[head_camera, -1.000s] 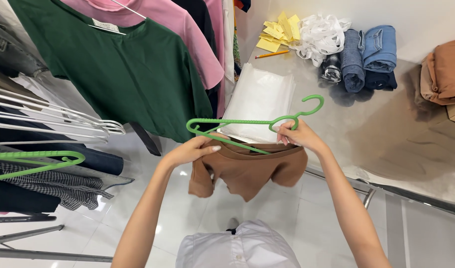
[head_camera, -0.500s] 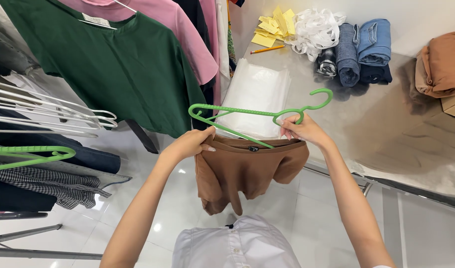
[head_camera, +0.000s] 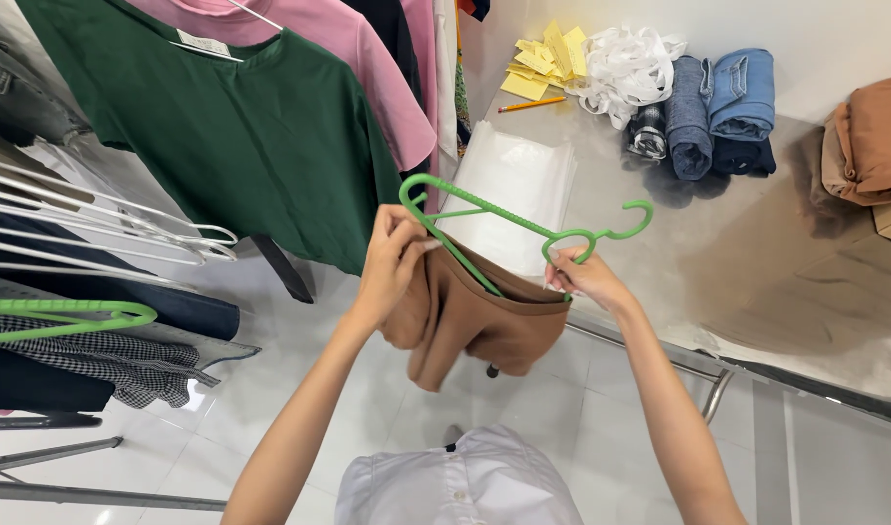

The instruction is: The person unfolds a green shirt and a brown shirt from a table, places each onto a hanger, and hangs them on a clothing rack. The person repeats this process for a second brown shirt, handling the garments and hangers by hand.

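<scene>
Head view: your green hanger [head_camera: 508,226] hangs tilted in the air just off the bench [head_camera: 659,262] edge, its lower bar tucked into a brown garment [head_camera: 479,316] drooping beneath it. Your left hand [head_camera: 392,258] has its grip pinched on the hanger's end and the brown cloth there; your right hand [head_camera: 581,277] pinches the hanger just below its hook. Behind the hanger lies a stack of clear bags [head_camera: 513,185]; left of it hangs a green shirt [head_camera: 241,126].
</scene>
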